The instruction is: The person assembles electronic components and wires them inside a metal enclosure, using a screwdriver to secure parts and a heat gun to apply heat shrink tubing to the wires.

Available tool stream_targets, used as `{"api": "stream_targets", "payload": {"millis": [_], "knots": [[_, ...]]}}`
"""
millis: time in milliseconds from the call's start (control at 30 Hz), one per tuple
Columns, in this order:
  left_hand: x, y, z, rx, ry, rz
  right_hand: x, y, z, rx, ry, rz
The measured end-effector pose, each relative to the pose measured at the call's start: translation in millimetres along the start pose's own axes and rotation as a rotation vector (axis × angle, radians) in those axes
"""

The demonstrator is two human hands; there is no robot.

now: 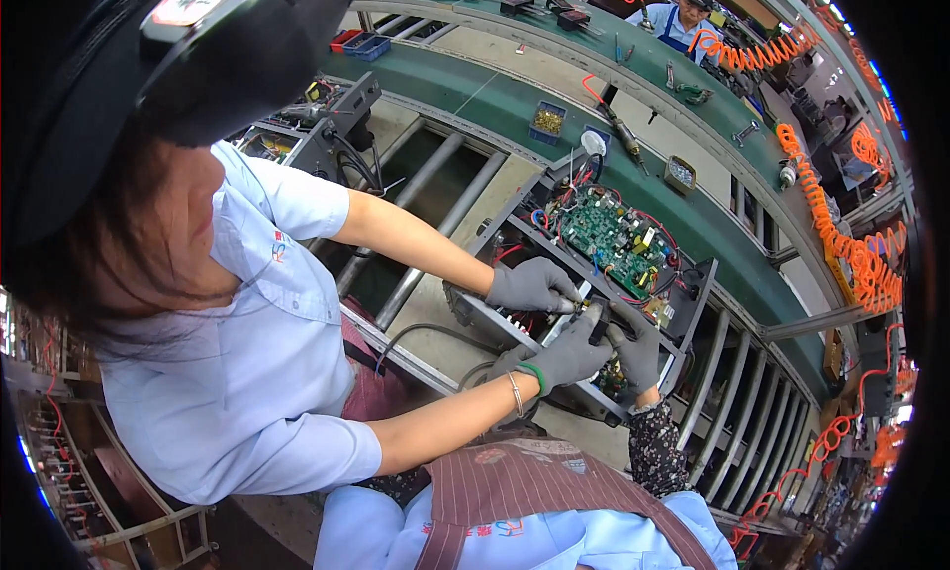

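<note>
An opened metal device housing (524,234) lies in front of me, a green circuit board (614,238) inside it. At its near side my gloved right hand (638,352) reaches in, fingers bent against a small black part (599,331); what they hold is mostly hidden. My left hand (508,361) shows only as a bit of grey glove behind a co-worker's wrist, its fingers covered. The co-worker's two grey-gloved hands work in the same spot: one hand (534,285) by the housing's near panel, the other hand (572,354) beside my right fingers.
The co-worker's arms (426,436) cross in front of me from the left. A roller conveyor (732,402) runs under the housing. On the green bench (495,105) are a screw bin (547,122), a metal tray (680,174) and a power screwdriver (625,135). Orange coiled hoses (821,214) hang right.
</note>
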State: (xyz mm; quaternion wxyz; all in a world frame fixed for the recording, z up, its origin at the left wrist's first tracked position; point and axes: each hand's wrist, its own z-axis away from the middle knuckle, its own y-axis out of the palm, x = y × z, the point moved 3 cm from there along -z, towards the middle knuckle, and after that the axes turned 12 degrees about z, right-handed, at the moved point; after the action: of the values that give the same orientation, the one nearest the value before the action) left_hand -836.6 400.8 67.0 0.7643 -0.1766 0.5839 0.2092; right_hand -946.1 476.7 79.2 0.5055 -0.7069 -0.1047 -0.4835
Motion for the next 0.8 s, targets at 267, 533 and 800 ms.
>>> {"api": "stream_targets", "payload": {"millis": [267,533,800], "knots": [[-4.7,4.0,-4.1,0.044,-0.097,-0.039,-1.7,3.0,1.4,-0.024,0.017,-0.032],[1.6,10.5,-3.7,0.014,-0.123,-0.042,4.6,-0.3,2.5,0.004,-0.021,0.031],[-17.7,-14.5,11.1,-0.148,-0.322,0.075,4.5,1.5,8.0,-0.038,0.036,-0.013]]}}
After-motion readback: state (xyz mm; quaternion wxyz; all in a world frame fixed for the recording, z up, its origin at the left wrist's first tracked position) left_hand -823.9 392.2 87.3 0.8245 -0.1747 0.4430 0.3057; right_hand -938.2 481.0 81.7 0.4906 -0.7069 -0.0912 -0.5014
